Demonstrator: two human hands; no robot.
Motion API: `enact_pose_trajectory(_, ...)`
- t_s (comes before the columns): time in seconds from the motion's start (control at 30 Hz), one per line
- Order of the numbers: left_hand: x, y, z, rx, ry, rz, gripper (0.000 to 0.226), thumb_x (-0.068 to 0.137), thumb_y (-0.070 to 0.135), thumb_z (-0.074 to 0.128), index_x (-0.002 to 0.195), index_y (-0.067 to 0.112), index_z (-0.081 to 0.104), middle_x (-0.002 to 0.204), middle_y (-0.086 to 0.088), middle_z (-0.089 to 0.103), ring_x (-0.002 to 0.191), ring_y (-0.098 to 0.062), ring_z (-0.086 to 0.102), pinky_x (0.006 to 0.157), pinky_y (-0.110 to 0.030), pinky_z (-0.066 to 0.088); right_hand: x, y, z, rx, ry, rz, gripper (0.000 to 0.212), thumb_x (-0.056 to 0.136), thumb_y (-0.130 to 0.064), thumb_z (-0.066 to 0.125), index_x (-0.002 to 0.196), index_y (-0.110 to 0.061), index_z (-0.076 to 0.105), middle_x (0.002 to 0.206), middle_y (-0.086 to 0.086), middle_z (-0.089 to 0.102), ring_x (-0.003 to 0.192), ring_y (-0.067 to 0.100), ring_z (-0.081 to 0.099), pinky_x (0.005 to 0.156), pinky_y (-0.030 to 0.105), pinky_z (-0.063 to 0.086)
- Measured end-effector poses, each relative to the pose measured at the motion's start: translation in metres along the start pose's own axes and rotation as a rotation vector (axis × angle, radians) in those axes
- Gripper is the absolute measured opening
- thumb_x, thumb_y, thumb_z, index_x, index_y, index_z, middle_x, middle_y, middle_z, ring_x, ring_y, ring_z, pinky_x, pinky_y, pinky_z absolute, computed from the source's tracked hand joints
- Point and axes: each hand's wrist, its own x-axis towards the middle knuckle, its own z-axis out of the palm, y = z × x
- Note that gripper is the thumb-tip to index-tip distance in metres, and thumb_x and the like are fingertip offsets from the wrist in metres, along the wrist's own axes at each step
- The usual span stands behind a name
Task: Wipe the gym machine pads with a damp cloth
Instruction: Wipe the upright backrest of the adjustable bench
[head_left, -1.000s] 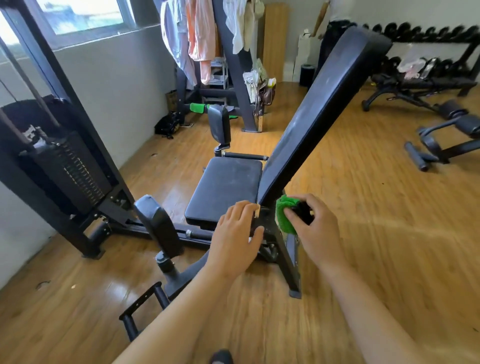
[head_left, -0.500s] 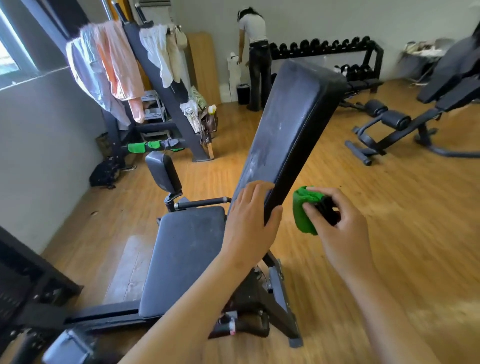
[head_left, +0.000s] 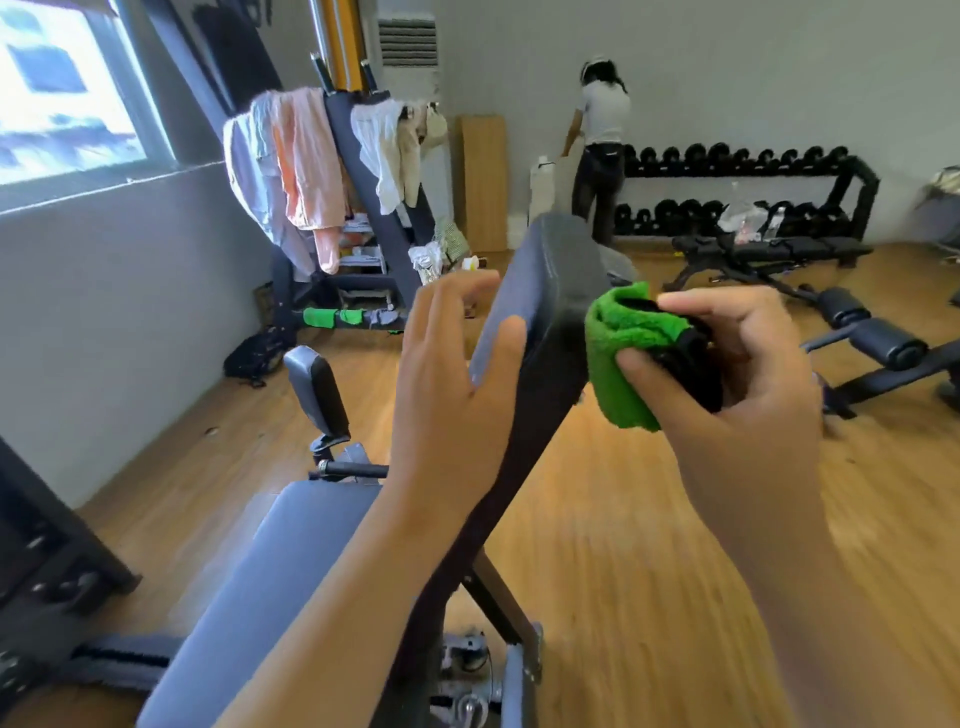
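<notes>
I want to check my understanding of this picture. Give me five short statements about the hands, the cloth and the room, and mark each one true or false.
1. The right hand holds the green cloth. True.
2. The cloth lies on the seat pad. False: it is held beside the top of the back pad, well above the seat pad.
3. The left hand holds no cloth. True.
4. Another person stands by the dumbbell rack. True.
5. The rack is empty. False: dumbbells fill both rows.
</notes>
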Motion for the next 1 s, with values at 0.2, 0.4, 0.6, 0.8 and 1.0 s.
enact_pose_trajectory(0.2, 0.01, 0.025, 0.046, 0.074, 0.131, -0.078, 0.023, 0.094, 0.028, 0.044, 0.107, 0.017, 0.06, 0.104, 0.01, 0.058, 0.101, -0.003, 0.053, 0.084, -0.011, 0.04, 0.087, 0.029, -0.022, 0.066, -0.234, -0.093, 0.024, 0.083, -0.017, 0.073, 0.103, -0.021, 0.059, 0.101, -0.011, 0.064, 0.098, 0.008, 0.062, 0.081, 0.017, 0.049)
enact_pose_trajectory(0.4, 0.003, 0.029, 0.065, 0.001, 0.393, -0.213, 0.033, 0.1, 0.02, 0.032, 0.074, 0.023, 0.051, 0.068, 0.016, 0.049, 0.067, -0.005, 0.049, 0.062, -0.011, 0.036, 0.12, 0.029, 0.003, 0.028, -0.729, -0.183, 0.016, 0.083, -0.027, 0.071, 0.098, -0.027, 0.066, 0.086, -0.018, 0.065, 0.088, -0.004, 0.059, 0.073, 0.008, 0.044)
enact_pose_trajectory(0.6, 0.004, 0.026, 0.073, 0.127, 0.468, -0.164, 0.025, 0.093, 0.04, 0.036, 0.074, 0.031, 0.05, 0.065, 0.019, 0.048, 0.065, -0.004, 0.049, 0.061, -0.012, 0.036, 0.138, 0.049, 0.009, 0.06, -0.805, -0.227, 0.016, 0.082, -0.027, 0.069, 0.098, -0.027, 0.066, 0.088, -0.019, 0.064, 0.091, -0.005, 0.057, 0.077, 0.008, 0.044)
enact_pose_trajectory(0.8, 0.007, 0.027, 0.077, 0.218, 0.493, -0.106, 0.017, 0.088, 0.038, 0.045, 0.084, 0.03, 0.059, 0.077, 0.02, 0.061, 0.076, 0.0, 0.058, 0.066, -0.008, 0.04, 0.172, 0.102, 0.013, 0.025, -0.687, -0.13, 0.018, 0.084, -0.026, 0.071, 0.1, -0.02, 0.066, 0.09, -0.015, 0.062, 0.092, -0.006, 0.054, 0.074, 0.006, 0.043)
enact_pose_trajectory(1.0, 0.007, 0.039, 0.089, 0.213, 0.648, -0.208, 0.019, 0.088, 0.032, 0.042, 0.073, 0.032, 0.053, 0.066, 0.014, 0.05, 0.064, -0.005, 0.044, 0.061, -0.025, 0.036, 0.135, 0.061, 0.027, 0.368, -0.836, -0.395, 0.014, 0.081, -0.015, 0.069, 0.094, -0.017, 0.067, 0.086, -0.007, 0.067, 0.084, 0.007, 0.06, 0.077, 0.026, 0.047)
